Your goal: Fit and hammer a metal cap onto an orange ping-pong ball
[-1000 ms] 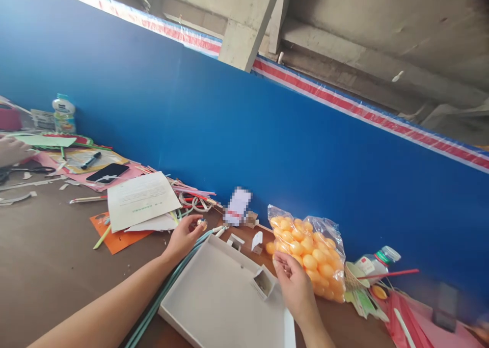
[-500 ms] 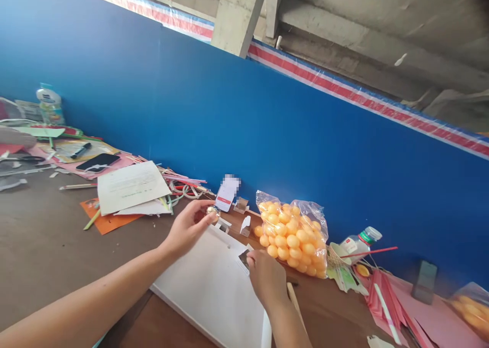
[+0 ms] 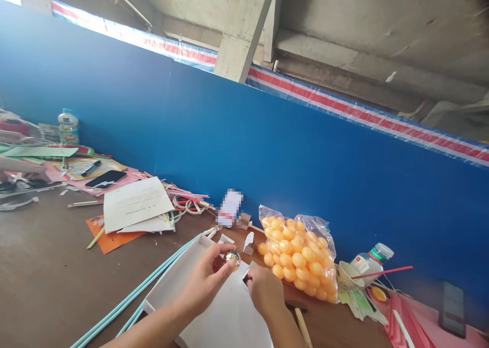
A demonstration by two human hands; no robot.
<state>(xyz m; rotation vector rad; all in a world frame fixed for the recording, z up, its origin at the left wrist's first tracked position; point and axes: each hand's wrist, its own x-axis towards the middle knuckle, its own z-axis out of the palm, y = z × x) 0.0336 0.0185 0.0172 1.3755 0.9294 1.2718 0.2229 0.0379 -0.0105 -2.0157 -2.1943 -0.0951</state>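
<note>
A shiny silver metal ball (image 3: 232, 258) is pinched between the thumb and fingers of my left hand (image 3: 204, 276). My right hand (image 3: 266, 289) is closed beside it on a small flat piece (image 3: 245, 278), dark with a pale edge, mostly covered by the fingers. Both hands hover above a shallow white box (image 3: 229, 320) with raised edges. Past its far edge stand small folded cardboard pieces (image 3: 248, 242). Light blue cords (image 3: 143, 289) run along the box's left side.
A clear bag of orange balls (image 3: 298, 256) sits behind my right hand, near the blue partition (image 3: 229, 134). Papers (image 3: 137, 203) and straws lie left. A bottle (image 3: 372, 261), cup (image 3: 349, 275) and pink paper (image 3: 420, 310) are right. A wooden-handled tool (image 3: 303, 327) lies close to my right forearm.
My left hand has brought the metal ball rightward and down, close to my right hand. The right hand keeps its grip on the small piece. The camera view has shifted, showing the blue cords.
</note>
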